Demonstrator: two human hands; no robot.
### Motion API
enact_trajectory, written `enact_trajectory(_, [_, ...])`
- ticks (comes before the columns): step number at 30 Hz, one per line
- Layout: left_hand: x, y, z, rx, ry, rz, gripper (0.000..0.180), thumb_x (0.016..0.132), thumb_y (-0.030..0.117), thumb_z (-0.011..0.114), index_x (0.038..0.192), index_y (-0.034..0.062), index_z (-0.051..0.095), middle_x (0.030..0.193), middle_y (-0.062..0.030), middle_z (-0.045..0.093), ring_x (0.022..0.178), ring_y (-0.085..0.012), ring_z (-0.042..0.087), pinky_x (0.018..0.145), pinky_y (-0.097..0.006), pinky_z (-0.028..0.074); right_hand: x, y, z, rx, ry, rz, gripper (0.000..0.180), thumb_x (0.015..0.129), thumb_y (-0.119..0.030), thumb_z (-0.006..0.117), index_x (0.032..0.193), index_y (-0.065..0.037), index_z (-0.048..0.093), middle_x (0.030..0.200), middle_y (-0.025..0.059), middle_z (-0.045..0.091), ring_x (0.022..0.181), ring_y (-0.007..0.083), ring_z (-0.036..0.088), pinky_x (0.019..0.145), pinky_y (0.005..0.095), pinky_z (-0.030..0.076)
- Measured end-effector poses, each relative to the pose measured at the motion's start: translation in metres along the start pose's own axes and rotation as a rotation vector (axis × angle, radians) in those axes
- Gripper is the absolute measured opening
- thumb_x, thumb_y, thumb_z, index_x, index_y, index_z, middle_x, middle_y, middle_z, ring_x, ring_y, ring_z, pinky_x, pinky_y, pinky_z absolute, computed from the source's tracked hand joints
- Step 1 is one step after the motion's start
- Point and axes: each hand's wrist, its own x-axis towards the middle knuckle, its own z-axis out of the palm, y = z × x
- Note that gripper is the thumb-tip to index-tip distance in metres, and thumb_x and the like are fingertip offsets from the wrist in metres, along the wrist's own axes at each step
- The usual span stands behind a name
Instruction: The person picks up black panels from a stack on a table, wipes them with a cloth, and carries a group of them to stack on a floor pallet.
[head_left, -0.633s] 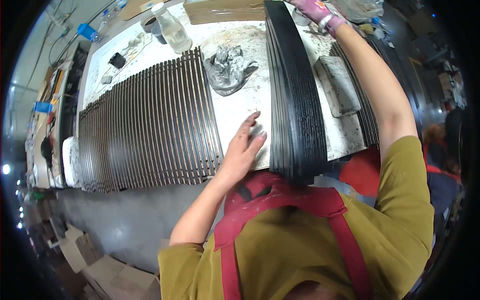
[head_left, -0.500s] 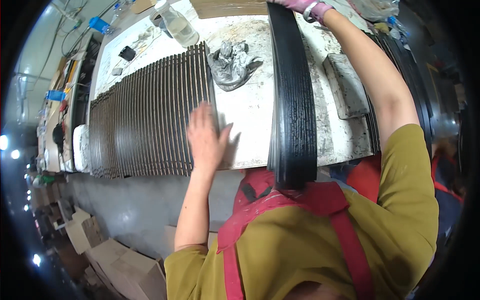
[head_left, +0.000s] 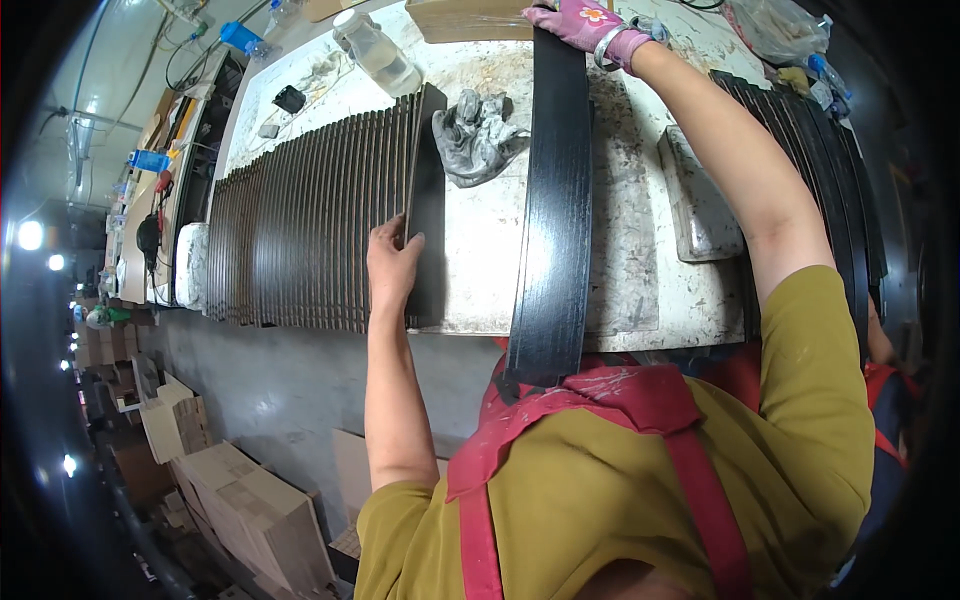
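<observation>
A long row of thin dark strips stands on edge, side by side, on the left of the worktable. My bare left hand is at the row's right end, fingers and thumb closed around the edge of the end strip, whose dark face shows. My right hand, in a pink glove, is closed on the far end of a long black strip. That strip's broad, shiny face is turned up, and its near end reaches past the table edge to my apron. Whether several strips lie together there is unclear. A crumpled grey rag lies between.
A stained white worktable carries a clear bottle, a small black cup and a whitish block. More black strips stand at the right. Cardboard boxes sit on the floor at lower left.
My left hand has gone from spread fingers to closing on the end strip. The black strip under my right hand has shifted left and now shows a smooth, broad face instead of layered edges.
</observation>
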Motion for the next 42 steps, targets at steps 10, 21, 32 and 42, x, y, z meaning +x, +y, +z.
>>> enact_trajectory(10, [-0.023,0.031,-0.026,-1.352,-0.358,-0.127,0.056,0.084,0.006,0.054,0.135,0.0125,0.032,0.123,-0.0230,0.050,0.100,-0.0335,0.059,0.081,-0.036,0.054,-0.008,-0.001,-0.014,0.006,-0.038,-0.010,0.026,0.092,-0.024,0.041,0.101,-0.010,0.060,0.087,0.0161,0.056,0.080,0.0321,0.057,0.071,0.0399,0.047])
enact_trajectory(21, [-0.011,0.027,-0.009,-1.598,-0.729,-0.091,0.062,0.089,0.053,0.041,0.142,0.0244,0.023,0.123,-0.0228,0.047,0.088,-0.0269,0.058,0.068,-0.033,0.054,-0.004,-0.028,-0.035,0.410,0.019,0.320,0.033,0.087,-0.032,0.052,0.101,-0.002,0.057,0.097,0.0206,0.060,0.091,0.0333,0.058,0.080,0.0386,0.045])
enact_trajectory(32, [-0.029,0.078,-0.005,-1.503,-0.713,-0.168,0.045,0.098,0.034,0.033,0.136,0.0092,0.035,0.115,-0.0253,0.049,0.081,-0.0260,0.059,0.061,-0.032,0.057,-0.013,-0.041,-0.050,0.271,0.346,0.120,0.036,0.089,-0.025,0.052,0.114,0.001,0.052,0.114,0.0220,0.056,0.112,0.0371,0.050,0.097,0.0398,0.038])
enact_trajectory(42, [-0.038,0.128,-0.016,-1.275,-0.722,-0.026,0.054,0.093,0.036,0.045,0.139,0.0112,0.031,0.099,-0.0170,0.058,0.074,-0.0181,0.060,0.056,-0.025,0.053,0.001,-0.065,-0.080,0.466,0.474,0.176,0.040,0.092,-0.018,0.050,0.125,0.002,0.045,0.115,0.0196,0.054,0.117,0.0302,0.049,0.096,0.0351,0.039])
